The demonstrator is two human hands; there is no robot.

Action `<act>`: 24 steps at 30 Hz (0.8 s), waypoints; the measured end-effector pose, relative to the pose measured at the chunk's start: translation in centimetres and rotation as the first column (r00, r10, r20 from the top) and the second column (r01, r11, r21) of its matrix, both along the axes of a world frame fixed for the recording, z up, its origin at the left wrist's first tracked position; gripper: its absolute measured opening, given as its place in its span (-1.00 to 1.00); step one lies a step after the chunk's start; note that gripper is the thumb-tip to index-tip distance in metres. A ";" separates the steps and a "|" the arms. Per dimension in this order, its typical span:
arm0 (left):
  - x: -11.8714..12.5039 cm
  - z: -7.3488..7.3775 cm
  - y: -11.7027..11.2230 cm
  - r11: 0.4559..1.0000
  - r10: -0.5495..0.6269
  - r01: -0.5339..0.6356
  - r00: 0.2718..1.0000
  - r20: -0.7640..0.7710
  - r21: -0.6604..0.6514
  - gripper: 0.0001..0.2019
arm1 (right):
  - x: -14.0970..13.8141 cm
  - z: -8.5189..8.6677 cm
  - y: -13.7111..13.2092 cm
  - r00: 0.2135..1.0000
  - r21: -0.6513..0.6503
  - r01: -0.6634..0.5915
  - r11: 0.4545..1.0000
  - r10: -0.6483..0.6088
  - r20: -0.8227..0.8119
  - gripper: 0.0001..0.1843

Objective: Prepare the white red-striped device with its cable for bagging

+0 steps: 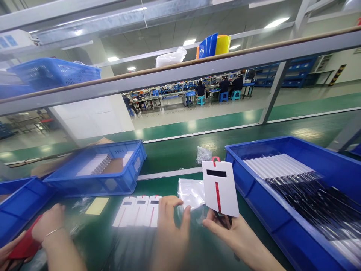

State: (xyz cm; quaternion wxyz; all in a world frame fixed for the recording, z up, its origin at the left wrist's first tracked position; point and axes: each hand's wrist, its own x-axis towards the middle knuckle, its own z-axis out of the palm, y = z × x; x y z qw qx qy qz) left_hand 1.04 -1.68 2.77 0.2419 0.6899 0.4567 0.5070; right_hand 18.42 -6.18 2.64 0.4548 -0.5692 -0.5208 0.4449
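My right hand grips a white flat device by its lower edge, holding it upright. The device has a black window, a red stripe and a red tab on top; something dark shows under it by my fingers. My left hand, slightly blurred, is raised over the table with thumb and fingers apart and nothing between them. Just left of it, several similar white devices lie in a row. Behind and between my hands are clear plastic bags.
At right stands a blue bin of white devices with black cords. Another blue bin with white pieces is at back left. A co-worker's hands hold a red object beside a yellow paper. A shelf rail crosses above.
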 end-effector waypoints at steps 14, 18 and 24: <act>1.5 1.4 -1.0 0.945 -0.287 0.293 0.956 0.064 -0.142 -0.76 | 1.0 1.1 0.0 0.996 -0.002 -0.086 0.996 0.086 0.007 -0.58; 1.0 1.4 -1.3 0.978 -0.177 0.180 0.983 0.039 -0.102 -0.82 | 1.8 0.2 0.4 0.991 -0.022 -0.017 1.000 0.020 0.134 -0.58; 1.7 0.0 -1.4 0.980 -0.196 0.194 0.980 -0.026 -0.042 -0.84 | 2.3 -0.2 0.7 0.990 -0.047 -0.046 0.998 0.052 0.131 -0.76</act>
